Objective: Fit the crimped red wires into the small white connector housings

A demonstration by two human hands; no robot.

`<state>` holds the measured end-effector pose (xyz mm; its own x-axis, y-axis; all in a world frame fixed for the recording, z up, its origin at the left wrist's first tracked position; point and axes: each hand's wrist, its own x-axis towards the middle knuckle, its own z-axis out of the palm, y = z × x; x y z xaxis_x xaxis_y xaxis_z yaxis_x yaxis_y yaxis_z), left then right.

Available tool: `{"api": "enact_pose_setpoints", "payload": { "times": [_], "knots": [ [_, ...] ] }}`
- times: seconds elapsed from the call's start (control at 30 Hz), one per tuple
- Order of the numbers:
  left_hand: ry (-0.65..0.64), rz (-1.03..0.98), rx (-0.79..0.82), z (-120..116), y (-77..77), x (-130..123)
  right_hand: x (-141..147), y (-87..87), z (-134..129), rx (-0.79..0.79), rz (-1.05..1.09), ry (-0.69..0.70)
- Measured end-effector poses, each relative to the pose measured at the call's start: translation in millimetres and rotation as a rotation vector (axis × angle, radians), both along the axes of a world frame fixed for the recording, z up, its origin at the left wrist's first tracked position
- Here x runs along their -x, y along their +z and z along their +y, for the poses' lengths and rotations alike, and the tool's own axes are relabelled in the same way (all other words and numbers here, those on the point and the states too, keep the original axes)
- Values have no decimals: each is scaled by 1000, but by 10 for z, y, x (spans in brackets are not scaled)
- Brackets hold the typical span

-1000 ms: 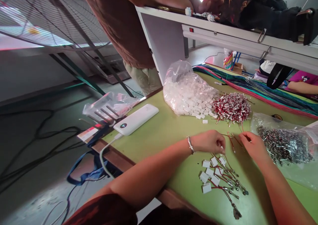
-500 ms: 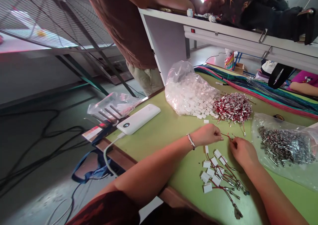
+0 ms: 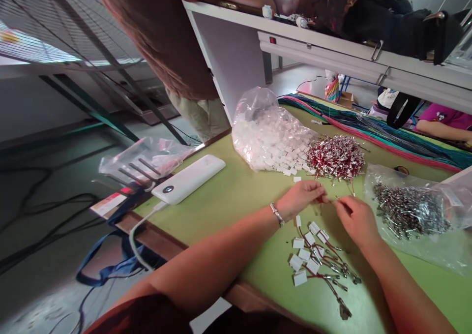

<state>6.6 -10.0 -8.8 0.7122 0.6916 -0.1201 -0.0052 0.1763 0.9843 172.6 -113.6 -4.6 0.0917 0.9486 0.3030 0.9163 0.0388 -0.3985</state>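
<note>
My left hand point(image 3: 304, 198), a bracelet on its wrist, is closed in a pinch on a thin red wire whose end is partly hidden by the fingers. Facing it a short gap away, my right hand point(image 3: 357, 220) pinches a small wire end with a metal tip. Below both hands lies a loose group of white connectors point(image 3: 304, 255) on short red wires with metal terminals. Just beyond my hands is a heap of short red wires point(image 3: 336, 157) with silvery ends. A single white connector point(image 3: 297, 179) rests near my left hand.
A clear bag of white connectors point(image 3: 273, 137) stands behind. At right lies a bag of dark metal parts point(image 3: 411, 211). Long wire bundles point(image 3: 368, 127) run along the far edge. A white power bank point(image 3: 190, 179) with a cable sits left. A person point(image 3: 147, 44) stands beyond.
My hands have shifted slightly against each other, and the red wire that stretched between them is now mostly hidden at the left fingers. The whole view has swung a little to the right.
</note>
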Motion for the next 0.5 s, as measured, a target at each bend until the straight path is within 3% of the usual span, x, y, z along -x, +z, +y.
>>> {"api": "enact_pose_setpoints", "payload": {
  "times": [0.07, 0.17, 0.3, 0.4, 0.5],
  "knots": [
    [56, 47, -46, 44, 15, 19, -305, 65, 11, 53, -147, -186],
    [81, 173, -220, 89, 53, 52, -754, 61, 3, 252, -416, -423],
    [53, 307, -378, 97, 92, 67, -1013, -69, -11, 289, -460, -450],
    [3, 352, -389, 86, 91, 55, -1007, -107, 2, 267, -469, -443],
    [-34, 354, -401, 64, 59, 31, -907, -34, 20, 204, -460, -430]
  ]
}}
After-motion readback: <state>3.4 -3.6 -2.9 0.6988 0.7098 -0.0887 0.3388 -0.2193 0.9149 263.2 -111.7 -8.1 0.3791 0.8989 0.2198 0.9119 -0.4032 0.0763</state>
